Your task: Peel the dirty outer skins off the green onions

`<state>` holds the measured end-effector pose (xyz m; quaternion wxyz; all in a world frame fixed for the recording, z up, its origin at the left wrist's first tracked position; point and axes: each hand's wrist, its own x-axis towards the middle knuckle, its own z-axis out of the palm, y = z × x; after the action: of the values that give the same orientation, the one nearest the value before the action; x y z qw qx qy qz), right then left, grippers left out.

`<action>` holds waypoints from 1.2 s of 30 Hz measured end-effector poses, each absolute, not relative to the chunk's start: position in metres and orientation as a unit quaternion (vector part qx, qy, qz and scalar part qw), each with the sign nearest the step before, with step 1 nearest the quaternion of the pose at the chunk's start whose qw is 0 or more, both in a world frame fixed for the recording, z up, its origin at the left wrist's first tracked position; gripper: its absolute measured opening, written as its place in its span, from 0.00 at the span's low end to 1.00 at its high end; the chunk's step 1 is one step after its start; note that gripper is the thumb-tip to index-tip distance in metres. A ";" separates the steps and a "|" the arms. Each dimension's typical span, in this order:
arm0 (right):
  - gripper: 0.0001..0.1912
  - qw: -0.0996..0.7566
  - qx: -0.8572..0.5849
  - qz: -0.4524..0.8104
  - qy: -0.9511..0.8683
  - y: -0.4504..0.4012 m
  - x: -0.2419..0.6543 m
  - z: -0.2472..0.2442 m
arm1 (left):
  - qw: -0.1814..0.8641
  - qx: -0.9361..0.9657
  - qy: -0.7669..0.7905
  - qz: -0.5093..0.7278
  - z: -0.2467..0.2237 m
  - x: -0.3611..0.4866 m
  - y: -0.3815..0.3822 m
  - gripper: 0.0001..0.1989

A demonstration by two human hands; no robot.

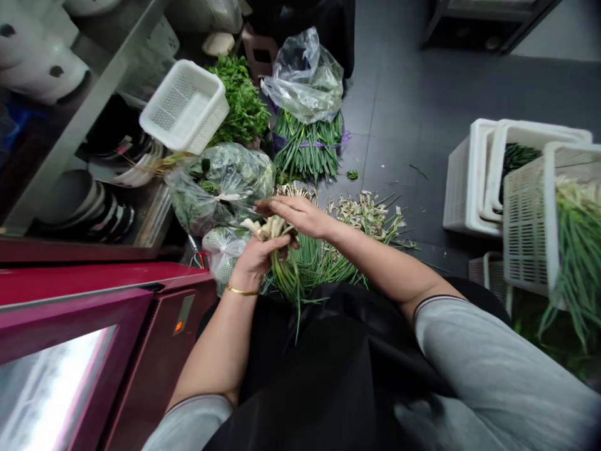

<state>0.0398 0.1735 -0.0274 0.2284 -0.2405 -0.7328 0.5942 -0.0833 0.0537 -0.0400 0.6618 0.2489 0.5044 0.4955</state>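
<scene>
My left hand (pixel 259 255), with a gold bangle at the wrist, is closed around a bunch of green onions (pixel 270 229). Their pale root ends stick up above the fist, and the green leaves hang below it. My right hand (pixel 298 215) lies stretched out just over the root ends, palm down. Whether it touches them I cannot tell. Beneath both hands, loose green onions (pixel 323 260) are spread on the floor. Pale trimmings (pixel 364 213) lie in a heap beside them.
White baskets (pixel 474 175) stand at the right, one filled with green onions (pixel 580 232). Ahead are a tied green bundle (pixel 307 147) under clear plastic, leafy greens (pixel 239 100), bagged vegetables (pixel 225 181) and a white basket (pixel 183 106). A red cabinet (pixel 173 338) borders the left.
</scene>
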 end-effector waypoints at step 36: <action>0.22 0.213 -0.474 0.548 -0.656 0.151 0.080 -0.087 | 0.555 0.226 0.592 0.540 -0.067 -0.055 0.079 0.20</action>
<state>0.0800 0.1505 -0.0867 0.2133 -0.4740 -0.6557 0.5476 -0.0552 0.0788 -0.0672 0.5545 0.2261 0.5916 0.5398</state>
